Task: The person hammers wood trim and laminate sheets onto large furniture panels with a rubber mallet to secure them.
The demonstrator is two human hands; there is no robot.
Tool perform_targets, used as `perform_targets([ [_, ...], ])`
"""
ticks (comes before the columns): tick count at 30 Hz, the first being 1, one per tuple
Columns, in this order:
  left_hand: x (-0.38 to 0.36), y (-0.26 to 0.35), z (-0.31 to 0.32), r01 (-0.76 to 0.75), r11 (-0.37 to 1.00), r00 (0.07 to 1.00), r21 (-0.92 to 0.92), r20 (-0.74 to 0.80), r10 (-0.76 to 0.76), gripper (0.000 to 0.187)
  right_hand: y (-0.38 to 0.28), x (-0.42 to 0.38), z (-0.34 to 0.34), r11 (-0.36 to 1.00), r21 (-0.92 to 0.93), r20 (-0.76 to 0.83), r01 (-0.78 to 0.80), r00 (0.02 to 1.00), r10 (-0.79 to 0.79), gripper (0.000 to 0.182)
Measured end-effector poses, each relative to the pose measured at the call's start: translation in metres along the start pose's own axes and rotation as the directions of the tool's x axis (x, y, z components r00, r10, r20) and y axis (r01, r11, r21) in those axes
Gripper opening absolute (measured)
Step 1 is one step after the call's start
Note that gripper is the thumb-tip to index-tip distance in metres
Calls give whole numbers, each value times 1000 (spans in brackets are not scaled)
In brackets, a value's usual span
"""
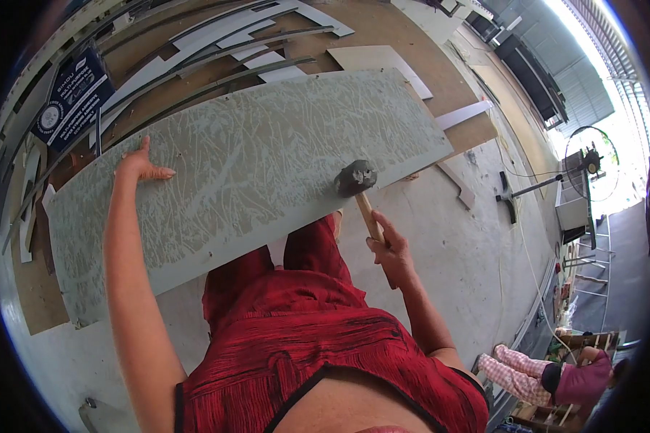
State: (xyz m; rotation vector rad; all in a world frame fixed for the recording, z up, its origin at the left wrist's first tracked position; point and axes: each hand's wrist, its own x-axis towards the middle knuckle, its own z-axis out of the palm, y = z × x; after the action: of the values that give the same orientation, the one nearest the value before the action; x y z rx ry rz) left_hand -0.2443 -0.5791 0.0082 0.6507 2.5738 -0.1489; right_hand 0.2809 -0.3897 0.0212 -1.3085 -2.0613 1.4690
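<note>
A large grey-green panel (267,144) with a streaky, glue-like surface lies across the work surface in front of me. My left hand (146,164) rests on its left part, thumb and a finger spread apart. In my right hand (393,249) is the wooden handle of a mallet (356,178), fingers wrapped round it. The mallet's dark head is over the panel's near edge, right of the middle; whether it touches the panel I cannot tell.
Behind the panel lie white and grey strips (282,65) and a dark blue box (72,97) at the left. A stand fan (588,162) is at the right. Another person (556,379) is at the lower right, near wooden pieces. A cable runs along the floor (469,267).
</note>
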Motion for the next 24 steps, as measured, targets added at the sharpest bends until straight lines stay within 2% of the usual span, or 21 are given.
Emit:
perform_targets([
  [5,1,-1,2,13,999,1000,-33,-25,-13,146,-1,-1,1,994,69,-66,89,994,-84,55],
  [8,9,-7,5,-28,999,999,-45,-21,27,146,2,3,-2,994,-40,-28,97,995,-99,55],
  [11,6,-4,3,-27,999,999,-18,-25,26,146,2,6,-3,1000,-13,10,20,1000,-20,55],
  [14,-4,2,-2,4,1000,1000,-7,-15,-4,146,-2,6,0,998,44,-38,35,999,-33,55],
  [17,-5,3,-3,-17,1000,1000,12,-14,17,145,-5,4,-1,995,49,-21,87,996,-86,54],
  [20,0,0,0,8,999,1000,35,-28,-7,145,1,9,0,998,-60,69,23,997,-19,54],
  [24,-4,1,-1,33,999,999,26,-29,-32,142,-8,15,2,998,-56,76,42,996,-38,55],
])
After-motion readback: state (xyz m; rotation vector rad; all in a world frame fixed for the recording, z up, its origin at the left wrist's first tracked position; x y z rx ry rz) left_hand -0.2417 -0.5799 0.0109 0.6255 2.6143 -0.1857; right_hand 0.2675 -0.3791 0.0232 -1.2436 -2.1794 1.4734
